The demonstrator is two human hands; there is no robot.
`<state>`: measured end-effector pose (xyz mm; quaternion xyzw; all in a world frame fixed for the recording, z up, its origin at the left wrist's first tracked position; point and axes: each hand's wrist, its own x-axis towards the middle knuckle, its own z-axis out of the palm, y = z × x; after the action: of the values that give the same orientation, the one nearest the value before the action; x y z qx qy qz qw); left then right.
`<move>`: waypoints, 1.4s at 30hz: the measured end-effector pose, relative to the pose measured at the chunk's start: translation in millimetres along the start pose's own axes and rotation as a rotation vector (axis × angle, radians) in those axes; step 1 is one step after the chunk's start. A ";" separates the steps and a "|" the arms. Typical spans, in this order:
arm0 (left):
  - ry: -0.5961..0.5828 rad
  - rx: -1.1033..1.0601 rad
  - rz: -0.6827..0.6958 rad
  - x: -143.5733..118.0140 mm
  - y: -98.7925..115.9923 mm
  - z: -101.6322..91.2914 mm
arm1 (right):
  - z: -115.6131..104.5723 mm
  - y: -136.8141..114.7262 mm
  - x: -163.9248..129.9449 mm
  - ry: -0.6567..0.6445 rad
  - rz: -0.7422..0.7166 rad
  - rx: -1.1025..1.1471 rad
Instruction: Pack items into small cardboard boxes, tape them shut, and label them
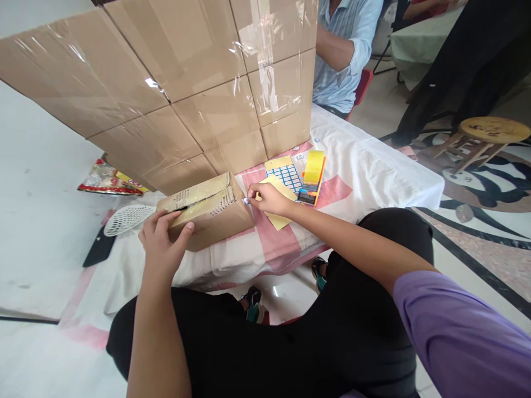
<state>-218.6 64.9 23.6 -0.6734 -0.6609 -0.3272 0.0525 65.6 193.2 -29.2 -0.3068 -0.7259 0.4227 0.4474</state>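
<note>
A small brown cardboard box (209, 213) lies on the cloth-covered table (373, 177). My left hand (161, 243) grips its near left end, thumb along the side. My right hand (267, 199) pinches a small white sticker (246, 201) against the box's right end. Beside that hand lie a yellow backing sheet (280, 221), a sheet of blue-bordered labels (287, 174) and a roll of yellow tape in an orange dispenser (313, 176).
A tall stack of taped cardboard boxes (178, 83) stands just behind the small box. A white mesh fly swatter (126, 218) and a red snack packet (108, 179) lie at left. Another person in a light blue shirt (346, 50) sits beyond the table. A wooden stool (489, 135) stands at right.
</note>
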 end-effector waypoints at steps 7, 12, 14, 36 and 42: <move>0.007 0.017 -0.041 -0.7 0.4 0.1 | 7.9 13.6 9.0 -0.020 0.071 0.001; 0.008 0.035 -0.043 -1.1 -2.3 1.0 | 6.3 22.7 15.0 0.090 0.248 -0.176; 0.012 0.043 -0.043 -1.2 -2.1 1.5 | 3.1 22.5 16.8 0.102 0.300 -0.280; 0.003 0.027 -0.048 1.2 4.0 -1.2 | -49.8 -13.8 16.5 -0.290 0.114 -0.309; 0.003 -0.062 -0.001 2.6 -14.8 -5.7 | -3.9 -11.3 1.3 -0.409 -0.012 -0.109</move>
<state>-234.6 66.1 24.0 -0.6740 -0.6506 -0.3485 0.0326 67.8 190.4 -17.7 -0.2343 -0.8252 0.4335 0.2761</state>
